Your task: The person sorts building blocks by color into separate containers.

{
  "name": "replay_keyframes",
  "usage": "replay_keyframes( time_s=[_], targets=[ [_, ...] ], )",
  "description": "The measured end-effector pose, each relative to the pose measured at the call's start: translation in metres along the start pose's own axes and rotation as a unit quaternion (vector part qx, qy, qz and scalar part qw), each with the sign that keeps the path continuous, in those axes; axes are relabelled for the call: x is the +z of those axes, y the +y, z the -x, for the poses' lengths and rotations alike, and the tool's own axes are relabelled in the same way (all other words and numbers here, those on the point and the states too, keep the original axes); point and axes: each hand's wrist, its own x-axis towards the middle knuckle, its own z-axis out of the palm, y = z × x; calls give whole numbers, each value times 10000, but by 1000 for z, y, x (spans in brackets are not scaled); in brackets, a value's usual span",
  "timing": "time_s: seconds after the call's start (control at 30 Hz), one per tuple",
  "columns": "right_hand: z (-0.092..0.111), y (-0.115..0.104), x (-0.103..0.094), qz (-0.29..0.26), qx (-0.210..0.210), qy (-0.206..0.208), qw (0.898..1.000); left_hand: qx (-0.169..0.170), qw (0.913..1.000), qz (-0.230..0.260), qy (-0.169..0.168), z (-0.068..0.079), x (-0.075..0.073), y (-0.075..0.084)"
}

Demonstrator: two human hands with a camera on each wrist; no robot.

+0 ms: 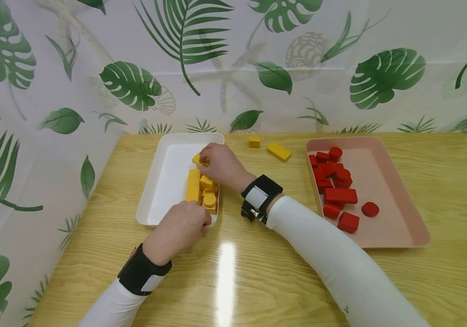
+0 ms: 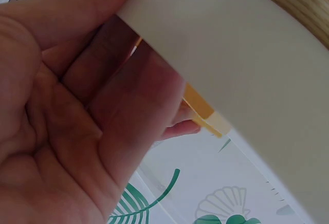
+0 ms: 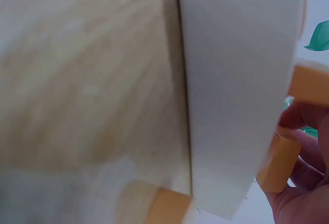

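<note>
My left hand (image 1: pixel 179 228) is at the near right corner of a white tray (image 1: pixel 167 170). In the left wrist view its thumb lies outside the tray wall (image 2: pixel 231 54) and its fingers go behind it, gripping the edge. My right hand (image 1: pixel 222 165) reaches over the tray's right side, curled round a yellow block (image 3: pixel 280 162). A yellow triangular block (image 1: pixel 196 159) shows by its fingertips in the head view. Along the right side of the tray lie several yellow blocks, among them a long bar (image 1: pixel 193 185) and a round one (image 1: pixel 209 200).
On the wooden table, a small yellow cube (image 1: pixel 254 142) and a yellow rectangular block (image 1: pixel 279 152) lie beyond my right hand. A pink tray (image 1: pixel 397 204) on the right holds several red blocks (image 1: pixel 341 195). A leaf-patterned cloth (image 1: pixel 225 100) hangs behind the table.
</note>
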Motion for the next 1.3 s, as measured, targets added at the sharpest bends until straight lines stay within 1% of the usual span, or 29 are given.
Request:
replay_keyframes(
  time_s=[0.07, 0.17, 0.3, 0.37, 0.47, 0.57, 0.6, 0.67, 0.73, 0.83, 0.93, 1.07, 1.2, 1.3],
  targets=[
    [0, 4, 4, 35, -62, -135, 9999, 5, 10000, 9, -20, -1, 1, 1],
    [0, 8, 1, 69, -275, -146, 9995, -56, 10000, 8, -42, -3, 0, 2],
    [3, 19, -15, 214, -363, 52, 9991, -110, 9999, 39, -53, -4, -1, 2],
    [5, 28, -24, 407, -261, 212, 9986, -138, 9999, 45, -66, -3, 0, 2],
    [10, 48, -37, 836, 29, 476, 9954, -198, 9997, 36, -106, -1, 0, 2],
    [18, 69, -48, 1164, 580, 623, 9895, -241, 9996, 52, -164, 1, 1, 1],
    [20, 76, -52, 1185, 784, 632, 9878, -242, 9995, 60, -173, 2, 1, 1],
    [26, 88, -57, 1212, 1188, 534, 9840, -256, 9995, 77, -187, 3, 2, 0],
    [31, 98, -62, 1207, 1491, 316, 9809, -285, 9994, 104, -187, 4, 2, 0],
    [38, 109, -65, 1243, 1694, -131, 9776, -308, 9993, 126, -157, 5, 3, 0],
    [44, 118, -65, 1341, 1704, -488, 9750, -271, 9994, 152, -120, 5, 4, 0],
    [49, 124, -64, 1466, 1576, -626, 9746, -214, 9996, 170, -83, 3, 6, 1],
    [50, 118, -69, 1389, 1434, -424, 9789, -173, 9997, 159, -58, 2, 7, 2],
    [48, 103, -72, 1251, 1264, -81, 9840, -144, 9998, 161, -53, 0, 6, 4]
  ],
)
